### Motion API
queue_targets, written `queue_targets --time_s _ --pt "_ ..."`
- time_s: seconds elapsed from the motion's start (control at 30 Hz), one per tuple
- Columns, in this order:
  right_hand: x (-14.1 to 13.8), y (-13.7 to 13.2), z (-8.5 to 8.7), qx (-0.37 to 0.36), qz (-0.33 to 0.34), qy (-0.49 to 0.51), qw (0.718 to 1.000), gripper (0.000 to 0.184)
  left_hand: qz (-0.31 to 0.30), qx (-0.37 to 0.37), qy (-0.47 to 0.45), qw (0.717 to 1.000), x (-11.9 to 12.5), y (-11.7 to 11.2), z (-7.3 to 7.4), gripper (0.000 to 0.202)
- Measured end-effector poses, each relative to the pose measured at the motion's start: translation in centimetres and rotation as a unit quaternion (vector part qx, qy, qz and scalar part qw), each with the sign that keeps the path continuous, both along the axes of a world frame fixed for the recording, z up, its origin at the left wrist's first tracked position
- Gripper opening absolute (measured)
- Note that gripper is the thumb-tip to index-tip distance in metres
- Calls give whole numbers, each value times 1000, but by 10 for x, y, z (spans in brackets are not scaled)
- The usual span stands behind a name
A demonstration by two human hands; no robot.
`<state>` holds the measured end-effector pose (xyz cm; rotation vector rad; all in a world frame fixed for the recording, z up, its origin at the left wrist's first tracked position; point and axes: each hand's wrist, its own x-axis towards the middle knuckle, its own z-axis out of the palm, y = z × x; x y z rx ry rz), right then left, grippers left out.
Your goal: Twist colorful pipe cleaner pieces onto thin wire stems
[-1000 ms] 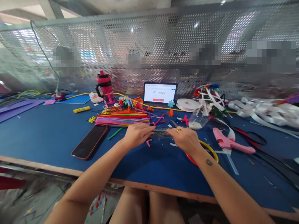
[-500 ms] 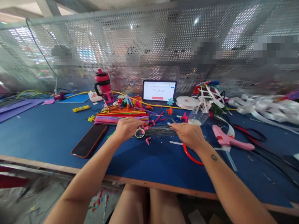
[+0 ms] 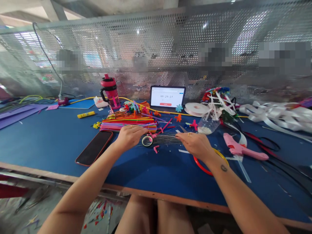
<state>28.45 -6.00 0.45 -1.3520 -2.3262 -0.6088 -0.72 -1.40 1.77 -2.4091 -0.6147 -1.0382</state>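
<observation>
A bundle of thin dark wires (image 3: 165, 139) lies across the blue table (image 3: 48, 139) between my hands. My left hand (image 3: 129, 136) is at its left end with fingers curled, beside a small pale ring (image 3: 147, 140) that sits at that end. My right hand (image 3: 195, 143) lies palm down over the bundle's right end, fingers closed on it. A stack of coloured pipe cleaners (image 3: 126, 124) lies just behind my left hand. A red and yellow hoop (image 3: 204, 168) shows under my right wrist.
A phone (image 3: 94, 148) lies left of my hands and a pink glue gun (image 3: 240, 149) to the right. Behind are a tablet (image 3: 167, 97), a pink bottle (image 3: 109, 91), a yellow glue stick (image 3: 85, 114), a bead bag (image 3: 206, 125) and white ribbon (image 3: 275, 113). A perforated metal screen (image 3: 156, 48) backs the table.
My left hand has slid left along the bundle, uncovering the small ring and more of the wires. My right hand has stayed on the right end.
</observation>
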Motion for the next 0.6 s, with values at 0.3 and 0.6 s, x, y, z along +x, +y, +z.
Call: queue_targets --time_s 0.3,0.6 --pt "4 1 3 -14 -46 7 999 30 94 -216 -69 969 -3 7 -17 39" --pt "13 7 1 -50 -76 93 991 40 -21 -255 140 957 9 -3 -25 13"
